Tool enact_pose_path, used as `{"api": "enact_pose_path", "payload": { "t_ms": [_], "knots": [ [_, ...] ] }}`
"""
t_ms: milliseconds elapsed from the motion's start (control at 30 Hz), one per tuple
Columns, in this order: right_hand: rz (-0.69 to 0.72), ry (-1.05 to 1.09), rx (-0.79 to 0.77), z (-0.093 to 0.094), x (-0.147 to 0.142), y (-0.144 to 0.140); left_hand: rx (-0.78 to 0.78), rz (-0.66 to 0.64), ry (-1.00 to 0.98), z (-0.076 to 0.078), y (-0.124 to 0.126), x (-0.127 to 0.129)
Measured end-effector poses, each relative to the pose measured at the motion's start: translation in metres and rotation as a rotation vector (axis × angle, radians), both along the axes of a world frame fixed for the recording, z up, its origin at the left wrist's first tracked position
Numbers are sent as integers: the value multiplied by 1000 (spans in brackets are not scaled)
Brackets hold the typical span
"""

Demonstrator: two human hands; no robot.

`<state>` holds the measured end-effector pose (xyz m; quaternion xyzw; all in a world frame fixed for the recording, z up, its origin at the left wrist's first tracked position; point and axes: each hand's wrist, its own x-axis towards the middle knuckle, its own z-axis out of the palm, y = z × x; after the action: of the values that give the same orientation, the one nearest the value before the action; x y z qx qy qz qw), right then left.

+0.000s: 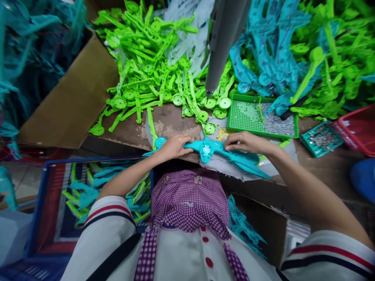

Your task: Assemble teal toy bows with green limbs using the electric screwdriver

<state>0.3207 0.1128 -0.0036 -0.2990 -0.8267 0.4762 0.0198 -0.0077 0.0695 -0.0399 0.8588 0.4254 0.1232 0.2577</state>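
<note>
A teal plastic part point(211, 150) is held flat at the near edge of the table point(129, 130) by both hands. Its left end is grasped by the left hand point(174, 146), fingers curled over it, while the right hand point(246, 142) is closed on it just right of its centre, and its pointed arm runs on to the right below that hand. Just behind the right hand a green tray point(234, 115) of small silvery pieces is seen. A heap of green plastic parts point(146, 74) is spread across the table beyond, and a grey post point(219, 47) hangs over it.
</note>
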Motion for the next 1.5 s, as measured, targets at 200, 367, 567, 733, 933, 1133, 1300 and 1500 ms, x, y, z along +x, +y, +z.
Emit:
{"api": "enact_pose_path", "payload": {
  "t_ms": [200, 367, 567, 733, 933, 1133, 1300, 1500],
  "knots": [
    [18, -24, 57, 3, 4, -7, 12, -1, -8, 1, -1, 0],
    [-50, -30, 29, 6, 2, -7, 31, 8, -8, -1, -2, 0],
    [-94, 39, -1, 14, 2, -3, 29, 1, -1, 1, -2, 0],
    [-86, 0, -18, 0, 5, 0, 20, -1, -15, 1, -2, 0],
    [43, -60, 29, 3, 3, 8, 11, 12, -26, -1, -1, -1],
    [50, -42, -83, 3, 2, 11, 3, 13, -24, 1, -2, 0],
    [126, -101, -84, -1, -1, 12, -8, 17, -6, 3, -2, 0],
    [16, -128, -61, -4, -2, 4, -15, 16, -31, -1, -2, -1]
  ]
}}
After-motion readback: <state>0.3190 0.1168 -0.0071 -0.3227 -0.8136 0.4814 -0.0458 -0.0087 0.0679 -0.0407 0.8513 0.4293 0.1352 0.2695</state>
